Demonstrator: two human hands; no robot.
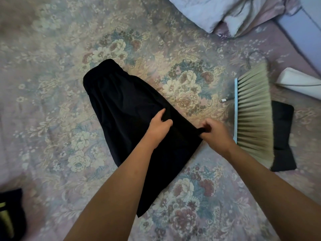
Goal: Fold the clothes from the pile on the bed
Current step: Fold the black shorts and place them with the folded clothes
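Garment: black garment (128, 108) lies spread flat on the floral bed cover (52, 66), gathered waistband at the far end, hem running toward us.
Left hand: our left hand (159, 126) has its fingers curled into a pinch of cloth near the middle of the garment.
Right hand: our right hand (216, 132) grips a bunched bit of the garment's right edge, thumb and fingers closed round it.
Step in hand: we judge we are taking hold along one side to carry it across for a lengthwise fold.
Doing it well: we should lift both pinches together, keep the cloth taut between them, lay edge on edge, then smooth out toward the waistband so no creases are trapped.
Risk: the fabric looks thin and slippery, so an uneven pull could skew the fold.
Count, clothes: one garment in hand; one folded dark piece (283, 136) lying partly under the brush; one more dark item (12, 214) at the lower left corner.
Count, other: one hand brush (253, 117), one rumpled pale bedding heap (225, 13), two hands.
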